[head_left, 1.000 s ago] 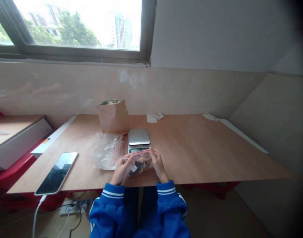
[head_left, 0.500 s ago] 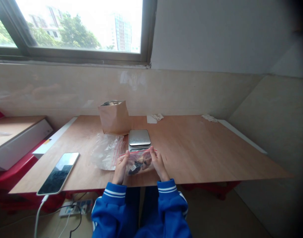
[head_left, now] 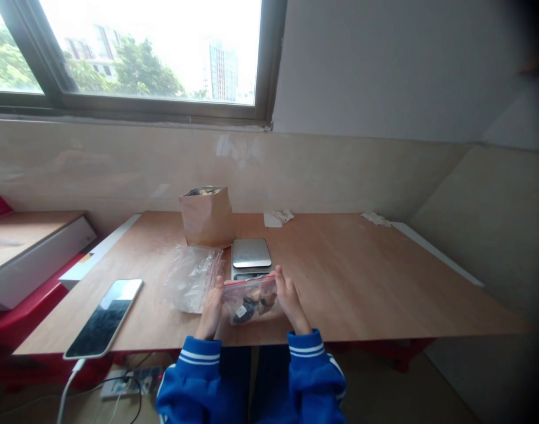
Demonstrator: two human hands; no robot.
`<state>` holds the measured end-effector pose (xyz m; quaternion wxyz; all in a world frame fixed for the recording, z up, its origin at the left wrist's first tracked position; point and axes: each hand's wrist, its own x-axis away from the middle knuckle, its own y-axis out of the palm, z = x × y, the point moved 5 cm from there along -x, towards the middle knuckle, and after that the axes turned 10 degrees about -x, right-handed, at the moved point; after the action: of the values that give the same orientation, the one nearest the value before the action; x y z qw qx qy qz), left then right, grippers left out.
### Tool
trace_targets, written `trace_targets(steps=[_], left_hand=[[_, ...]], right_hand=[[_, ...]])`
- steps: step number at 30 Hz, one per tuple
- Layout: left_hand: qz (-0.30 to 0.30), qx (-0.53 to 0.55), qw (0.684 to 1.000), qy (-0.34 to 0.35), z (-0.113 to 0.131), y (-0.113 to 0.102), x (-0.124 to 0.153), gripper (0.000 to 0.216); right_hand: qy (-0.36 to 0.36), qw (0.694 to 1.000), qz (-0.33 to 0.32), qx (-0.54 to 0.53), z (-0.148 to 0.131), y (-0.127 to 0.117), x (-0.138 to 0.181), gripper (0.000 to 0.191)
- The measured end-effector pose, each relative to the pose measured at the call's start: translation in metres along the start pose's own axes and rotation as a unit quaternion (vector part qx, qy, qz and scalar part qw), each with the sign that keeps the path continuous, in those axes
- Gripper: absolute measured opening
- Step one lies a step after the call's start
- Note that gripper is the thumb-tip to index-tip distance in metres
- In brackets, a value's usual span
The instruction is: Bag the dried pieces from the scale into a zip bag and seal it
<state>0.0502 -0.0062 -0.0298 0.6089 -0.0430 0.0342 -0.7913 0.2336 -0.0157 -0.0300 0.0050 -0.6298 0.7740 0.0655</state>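
Observation:
A small clear zip bag (head_left: pixel 250 297) with a red seal strip and dark pieces inside is held upright just above the wooden table (head_left: pixel 362 277). My left hand (head_left: pixel 212 309) pinches its left end and my right hand (head_left: pixel 289 297) pinches its right end, near the top seal. Both sleeves are blue with white stripes. Right behind the bag sits a small digital scale (head_left: pixel 250 255) with a bare steel plate. A pile of empty clear zip bags (head_left: pixel 190 277) lies to the left of my hands. An open brown paper bag (head_left: pixel 206 217) stands behind the scale.
A phone (head_left: pixel 104 318) lies face up at the table's front left, its white cable (head_left: pixel 66 386) hanging down to a power strip (head_left: pixel 128 377) on the floor. Crumpled paper scraps (head_left: pixel 278 218) lie near the back wall. A white box (head_left: pixel 35 259) sits on a side surface at left.
My hands have lifted the filled bag slightly and hold it more upright, stretched between them. The camera has tilted a little, so everything sits lower in view.

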Motion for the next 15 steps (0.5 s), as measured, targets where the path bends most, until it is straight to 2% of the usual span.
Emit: trace_targets(steps=[4,6,9,12,15], left_hand=[[-0.039,-0.025,0.999,-0.001,0.001,0.003,0.0,0.072],[-0.024,-0.024,0.999,0.001,0.0,-0.005,-0.001,0.074],[0.016,-0.006,1.0,0.007,-0.002,-0.023,-0.003,0.068],[0.083,0.008,0.996,0.019,-0.001,-0.044,-0.005,0.064],[0.16,-0.016,0.986,0.049,0.01,-0.063,-0.008,0.06]], right_hand=[[0.027,0.998,0.058,0.006,-0.001,-0.037,-0.005,0.075],[0.037,0.995,0.094,0.026,-0.001,-0.068,-0.015,0.075],[0.021,0.981,0.157,0.115,-0.004,-0.125,-0.041,0.074],[0.004,0.943,0.205,0.262,-0.01,-0.169,-0.071,0.075],[0.023,0.89,0.266,0.37,-0.011,-0.187,-0.083,0.072]])
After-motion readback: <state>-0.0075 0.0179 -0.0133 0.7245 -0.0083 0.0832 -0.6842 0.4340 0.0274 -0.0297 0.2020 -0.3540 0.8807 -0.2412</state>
